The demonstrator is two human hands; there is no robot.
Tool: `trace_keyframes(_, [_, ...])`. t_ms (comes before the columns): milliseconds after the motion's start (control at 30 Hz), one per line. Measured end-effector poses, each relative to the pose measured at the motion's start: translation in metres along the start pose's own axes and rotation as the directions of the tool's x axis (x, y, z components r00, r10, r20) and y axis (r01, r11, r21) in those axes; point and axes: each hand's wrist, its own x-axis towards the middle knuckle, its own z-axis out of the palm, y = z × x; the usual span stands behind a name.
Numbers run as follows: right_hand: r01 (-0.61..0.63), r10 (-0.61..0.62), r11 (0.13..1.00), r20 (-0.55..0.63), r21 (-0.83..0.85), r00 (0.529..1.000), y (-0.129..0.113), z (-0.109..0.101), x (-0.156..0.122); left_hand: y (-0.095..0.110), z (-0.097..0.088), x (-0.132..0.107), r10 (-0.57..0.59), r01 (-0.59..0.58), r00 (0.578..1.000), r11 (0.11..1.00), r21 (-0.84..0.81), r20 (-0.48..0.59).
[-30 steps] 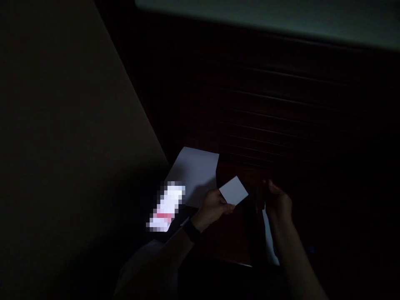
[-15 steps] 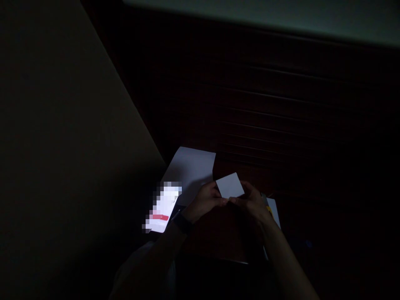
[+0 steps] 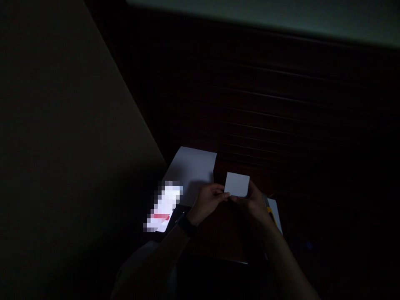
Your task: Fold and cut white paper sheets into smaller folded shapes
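A small, nearly square piece of white paper [image 3: 236,184] is held up in front of me over a dark reddish-brown surface. My left hand [image 3: 210,201], with a dark band at its wrist, pinches the paper's lower left corner, thumb in front. Along the bottom and right edges, my right hand [image 3: 251,202] grips it, some fingers hidden behind. Whether the paper is folded or one layer I cannot tell in the dim light.
A larger white sheet [image 3: 196,166] lies behind my left hand. Left of that hand glows a phone screen [image 3: 167,204], partly pixelated. Beside my right wrist are a yellow item [image 3: 271,213] and another white sheet [image 3: 275,208]. A pale wall [image 3: 78,104] rises at left.
The small paper has turned clockwise from a tilt to almost level and shifted slightly right. My left thumb has moved to its lower left corner; both hands stay on it.
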Motion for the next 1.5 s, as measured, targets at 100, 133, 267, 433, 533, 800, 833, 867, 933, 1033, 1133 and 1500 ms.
trace_keyframes(100, [-0.02,0.019,0.999,0.03,0.033,0.999,-0.005,-0.001,-0.002,0.003,-0.001,-0.001,0.001,-0.001,1.0,1.0,-0.003,0.004])
trace_keyframes(133, [-0.029,0.027,0.999,0.038,0.038,0.999,-0.006,-0.002,-0.003,0.004,-0.001,-0.001,0.0,0.0,1.0,1.0,0.007,0.013])
trace_keyframes(267, [-0.035,0.034,0.999,0.02,0.039,0.999,-0.006,-0.004,-0.003,0.008,-0.003,-0.002,-0.01,0.007,0.999,0.998,0.058,0.051])
trace_keyframes(433, [-0.049,0.049,0.999,-0.009,-0.01,0.999,-0.007,-0.01,-0.003,0.012,-0.007,-0.002,-0.018,0.013,0.998,0.997,0.072,0.067])
trace_keyframes(533, [-0.081,0.08,0.996,-0.011,-0.042,0.997,-0.01,-0.015,-0.003,0.014,-0.009,-0.003,-0.038,0.033,0.997,0.997,0.072,0.065])
trace_keyframes(800, [-0.046,0.039,0.99,-0.05,-0.135,0.998,-0.016,-0.048,-0.003,0.01,-0.025,0.001,-0.032,0.032,0.999,0.999,-0.021,-0.04])
trace_keyframes(833, [-0.021,0.012,0.987,-0.061,-0.162,0.998,-0.017,-0.051,-0.003,0.011,-0.027,0.001,-0.041,0.038,0.998,0.998,-0.043,-0.055])
trace_keyframes(867, [0.02,-0.033,0.981,-0.065,-0.193,0.997,-0.017,-0.052,-0.003,0.012,-0.028,0.001,-0.05,0.046,0.997,0.997,-0.068,-0.06])
trace_keyframes(933, [0.16,-0.181,0.943,-0.046,-0.292,0.982,-0.018,-0.045,-0.003,0.015,-0.027,0.0,-0.084,0.077,0.995,0.99,-0.119,-0.055])
trace_keyframes(1033, [0.405,-0.432,0.738,0.084,-0.54,0.898,-0.017,-0.024,-0.004,0.017,-0.024,-0.001,-0.156,0.147,0.988,0.962,-0.232,-0.021])
trace_keyframes(1133, [0.508,-0.503,0.56,0.218,-0.655,0.836,-0.013,-0.009,-0.004,0.015,-0.022,-0.003,-0.194,0.204,0.979,0.917,-0.342,0.061])
trace_keyframes(1500, [0.152,-0.148,0.816,0.052,-0.557,0.988,-0.009,-0.014,-0.006,0.02,-0.014,-0.003,0.283,-0.297,0.955,0.88,0.371,0.092])
